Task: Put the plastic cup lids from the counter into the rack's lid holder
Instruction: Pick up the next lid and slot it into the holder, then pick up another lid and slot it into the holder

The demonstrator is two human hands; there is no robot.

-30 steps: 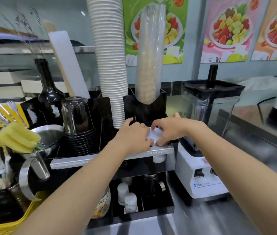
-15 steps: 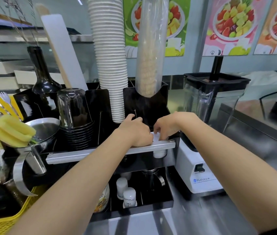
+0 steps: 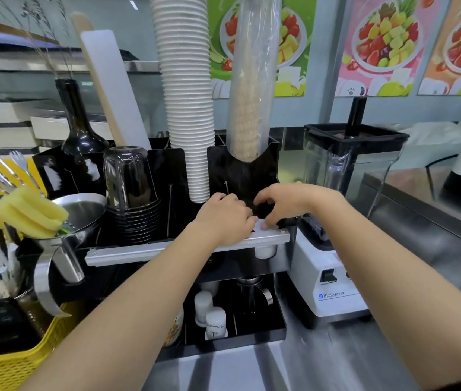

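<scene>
Both hands, left hand (image 3: 225,218) and right hand (image 3: 285,203), curl fingers over barely seen white lids (image 3: 257,224) on the black rack (image 3: 240,176), with the "Blantyre" blender (image 3: 333,280) at 3 o'clock.

Juice or drinks shop: fruit posters (image 3: 387,43), paper cup stack (image 3: 187,94), blender (image 3: 344,193), steel counter (image 3: 336,356).

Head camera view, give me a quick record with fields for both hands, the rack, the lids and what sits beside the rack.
left hand: on the rack's metal rail, fingers curled
right hand: fingers pressing at the rail
rack: black, holds paper cups
lids: only a white sliver shows between the hands
right of rack: blender
left of rack: yellow basket
</scene>
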